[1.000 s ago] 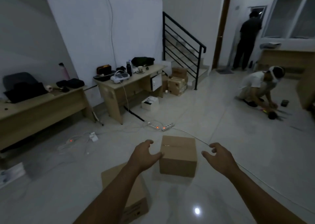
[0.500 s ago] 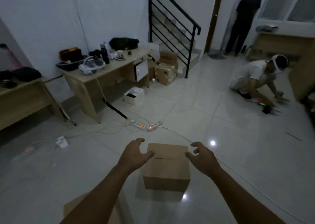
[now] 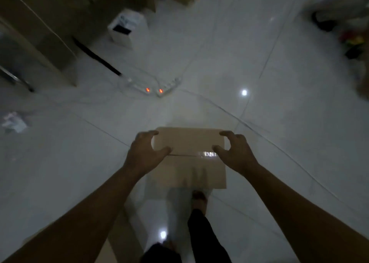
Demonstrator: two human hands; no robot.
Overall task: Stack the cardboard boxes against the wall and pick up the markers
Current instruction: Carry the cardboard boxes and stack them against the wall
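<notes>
A brown cardboard box [image 3: 189,142] with a taped top seam sits on the white tiled floor just in front of my feet. My left hand [image 3: 144,154] grips its left edge, thumb on the top and fingers curled round the far corner. On the opposite edge, my right hand [image 3: 235,153] grips the same way. A second cardboard box [image 3: 121,240] shows dimly under my left forearm. No marker can be made out clearly; some blurred red and yellow items [image 3: 352,39] lie far right.
Two power strips [image 3: 154,89] with red lights lie beyond the box, and a white cable [image 3: 249,122] runs past its right side. A wooden desk leg [image 3: 60,58], a small white box [image 3: 127,27] and a white scrap [image 3: 14,121] are to the left.
My head has tipped down and closer to the box. Both hands moved from hovering beside the box to gripping its left and right edges.
</notes>
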